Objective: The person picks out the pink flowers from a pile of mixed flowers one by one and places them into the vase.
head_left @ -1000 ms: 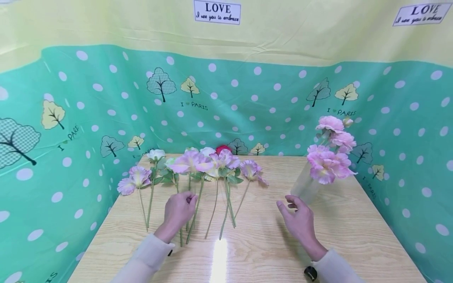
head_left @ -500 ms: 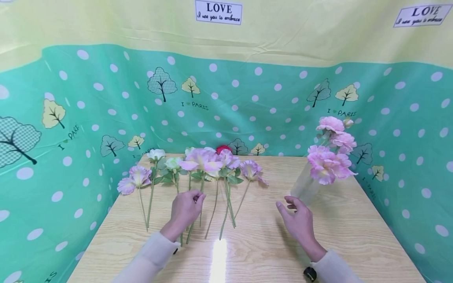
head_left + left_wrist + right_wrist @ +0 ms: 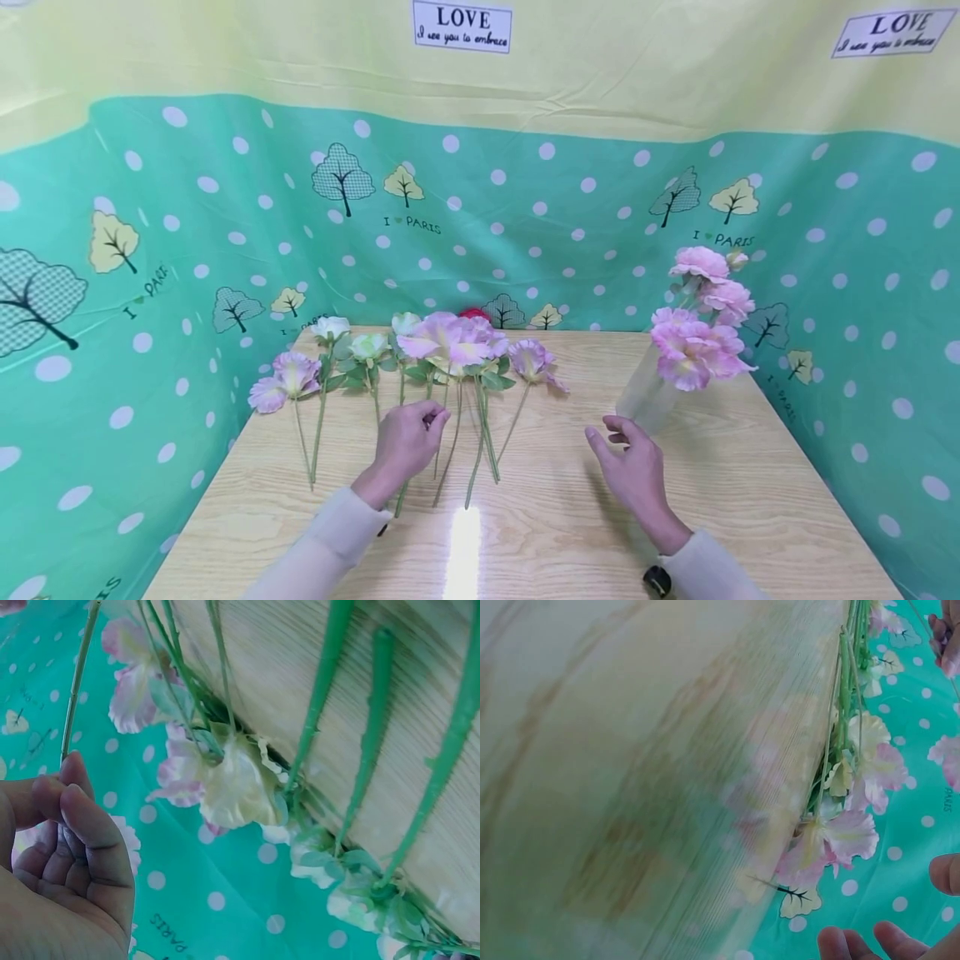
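Observation:
My left hand pinches the thin green stem of a purple-pink artificial flower between thumb and fingertips, over the flowers lying on the table. In the left wrist view the stem rises out of the fingertips, and pink petals show partly behind the hand. Beside a translucent vase at the right, my right hand stays with fingers loosely bent, gripping nothing. Pink flowers stand in that vase, leaning right. Only some fingertips of the right hand show in the right wrist view.
Several flowers lie in a row across the wooden table, stems toward me: a purple one leftmost, white ones, another purple one at the right. A red bloom peeks out behind. Green dotted cloth walls three sides.
My left hand has moved right, carrying the purple-pink flower along over the row and uncovering a white flower at left. The right hand and vase have stayed in place.

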Available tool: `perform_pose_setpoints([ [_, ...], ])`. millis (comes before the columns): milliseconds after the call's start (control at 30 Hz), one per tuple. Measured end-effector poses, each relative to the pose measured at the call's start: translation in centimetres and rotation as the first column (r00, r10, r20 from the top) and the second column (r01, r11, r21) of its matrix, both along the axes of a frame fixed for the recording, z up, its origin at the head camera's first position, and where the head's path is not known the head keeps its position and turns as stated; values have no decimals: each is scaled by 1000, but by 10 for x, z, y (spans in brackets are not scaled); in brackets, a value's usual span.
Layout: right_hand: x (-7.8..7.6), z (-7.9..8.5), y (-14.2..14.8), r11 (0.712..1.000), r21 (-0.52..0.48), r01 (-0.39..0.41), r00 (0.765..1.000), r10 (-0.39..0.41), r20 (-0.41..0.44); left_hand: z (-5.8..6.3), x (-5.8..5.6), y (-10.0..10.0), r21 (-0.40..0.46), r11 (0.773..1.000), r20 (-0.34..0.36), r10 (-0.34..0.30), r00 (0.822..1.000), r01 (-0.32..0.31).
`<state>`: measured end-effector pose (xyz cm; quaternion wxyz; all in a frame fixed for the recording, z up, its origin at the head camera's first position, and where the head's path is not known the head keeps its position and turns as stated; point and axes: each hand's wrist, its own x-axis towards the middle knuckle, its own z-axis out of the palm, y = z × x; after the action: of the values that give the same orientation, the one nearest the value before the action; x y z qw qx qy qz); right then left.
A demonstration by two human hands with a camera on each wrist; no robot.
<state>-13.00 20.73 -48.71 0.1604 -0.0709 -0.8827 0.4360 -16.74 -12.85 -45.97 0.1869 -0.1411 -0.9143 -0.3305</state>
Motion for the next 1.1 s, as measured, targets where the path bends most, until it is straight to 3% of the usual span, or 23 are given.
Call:
perform_pose_setpoints([
  [467,0,-1,-2,1000,-6,-2,1000,2,-6,4,0,16,2,998,-53,-66,996,66],
  [1100,2,-1,-5,1000,-5,-1,1000,1,-9,5,1,30,-23,992,-69,-123,990,122],
])
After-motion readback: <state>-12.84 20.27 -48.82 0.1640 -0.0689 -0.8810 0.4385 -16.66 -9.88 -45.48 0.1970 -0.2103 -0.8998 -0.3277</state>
